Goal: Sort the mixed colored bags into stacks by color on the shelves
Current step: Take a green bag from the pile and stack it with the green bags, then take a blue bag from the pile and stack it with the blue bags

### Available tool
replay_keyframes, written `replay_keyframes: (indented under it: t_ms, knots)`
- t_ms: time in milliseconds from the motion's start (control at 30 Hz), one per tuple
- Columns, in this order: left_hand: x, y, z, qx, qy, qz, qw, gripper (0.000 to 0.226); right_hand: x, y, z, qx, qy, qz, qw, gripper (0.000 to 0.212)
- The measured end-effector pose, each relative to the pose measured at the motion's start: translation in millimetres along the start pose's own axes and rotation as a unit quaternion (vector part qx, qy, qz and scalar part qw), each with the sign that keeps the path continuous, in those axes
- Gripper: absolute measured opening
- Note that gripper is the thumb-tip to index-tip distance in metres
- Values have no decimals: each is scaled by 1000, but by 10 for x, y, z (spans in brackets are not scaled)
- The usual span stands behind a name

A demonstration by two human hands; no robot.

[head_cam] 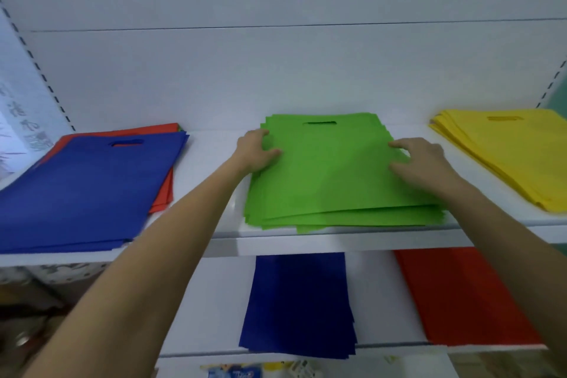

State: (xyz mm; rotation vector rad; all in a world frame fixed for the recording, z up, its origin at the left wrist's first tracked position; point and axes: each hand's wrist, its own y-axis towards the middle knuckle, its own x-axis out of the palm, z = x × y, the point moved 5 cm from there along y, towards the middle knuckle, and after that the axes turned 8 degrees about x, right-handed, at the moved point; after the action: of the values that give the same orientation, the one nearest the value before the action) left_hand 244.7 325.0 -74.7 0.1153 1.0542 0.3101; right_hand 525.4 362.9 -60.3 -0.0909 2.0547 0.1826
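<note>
**A:** What was seen at the left end of the upper shelf (pixel 211 147)?

**B:** A blue bag (pixel 89 187) was laid flat there, its handle slot turned towards the back wall. Red bags (pixel 162 193) were stacked beneath it, and their edges were shown at its back and right side.

**A:** And what was found beside that pile?

**B:** The left hand (pixel 256 152) was placed at the left edge of the green stack (pixel 331 181), which was set in the middle of the same shelf, apart from the blue bag. The fingers were curled over the stack's edge near the back. The thumb was pressed on the top bag, so the edge was held.

**A:** How was the stack itself arranged?

**B:** It was laid flat, slot to the back. Its bags were slightly fanned, and its front was brought right up to the shelf's lip.

**A:** And the right hand (pixel 423 163)?

**B:** It was rested on the stack's right side, with bent fingers and the thumb set on the top bag. Whether anything was pinched could not be told.

**A:** What was seen further right?

**B:** A yellow stack (pixel 506 156) was laid flat, apart from the green one.

**A:** What was kept on the lower shelf (pixel 214 301)?

**B:** A blue stack (pixel 299 304) was laid below the green one, and a red stack (pixel 460 294) was set to its right, apart from it.
</note>
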Motion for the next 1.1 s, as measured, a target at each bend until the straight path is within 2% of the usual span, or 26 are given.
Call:
replay_keyframes:
  t_ms: [67,133,267,367,533,633,767,900,967,1100]
  knots:
    - [-189,-45,-65,24,4,27,999,57,-43,-75,-299,-41,38,47,997,47]
    - [-443,-158,-212,36,7,63,997,52,18,-212,-701,-92,99,58,989,44]
    - [-1013,-468,-839,18,34,105,994,43,438,-574,-1590,-163,214,-17,963,36]
    - [-1439,-783,-1486,-23,66,107,992,46,902,-802,-2165,-175,233,-92,952,31]
    - [-1973,-1321,-2553,-103,83,71,989,56,1570,-1139,-2853,-132,212,-152,956,38]
    - [-2037,-1491,-2959,-114,86,13,990,59,1805,-1273,-3063,-88,133,-113,981,44]
    - [-2040,-1517,-3083,-60,83,-35,994,54,1930,-1379,-3187,-41,55,-67,995,53]
    - [-2044,-1503,-3044,-10,39,-73,996,48,1882,-1463,-3211,10,115,-58,992,61]
    - [-2085,-1486,-3080,12,66,-64,996,53,1853,-1508,-3175,33,159,-59,985,63]
    - [-2096,-1474,-3199,-3,80,-54,995,62,1821,-1579,-3132,74,172,-64,980,65]
